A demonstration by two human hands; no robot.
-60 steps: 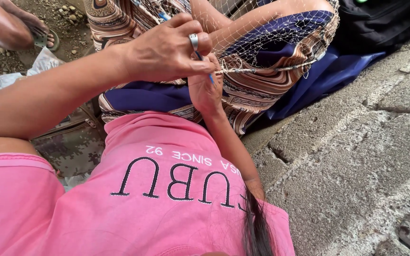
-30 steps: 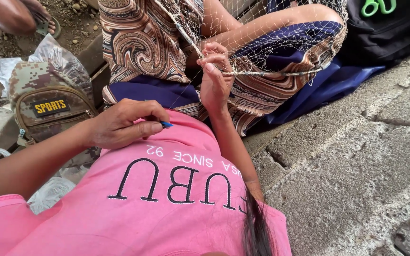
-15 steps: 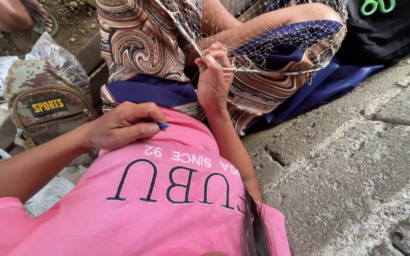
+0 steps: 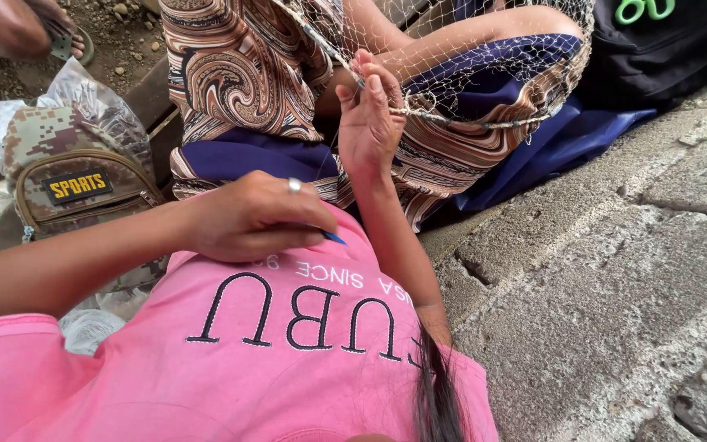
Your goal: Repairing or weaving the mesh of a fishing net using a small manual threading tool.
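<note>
right hand (image 4: 368,115) pinching net (image 4: 484,74), left hand (image 4: 251,217) hiding blue tool (image 4: 335,238)

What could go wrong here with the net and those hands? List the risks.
1. The right hand pinches the net at its corded edge with fingers among the mesh; a finger could snag, or the thin twine could cut in if pulled hard.
2. The left hand holds a small blue tool close against the pink shirt; its tip might poke the cloth or catch it.
3. The net drapes over the patterned skirt, so loose mesh may tangle there.
</note>
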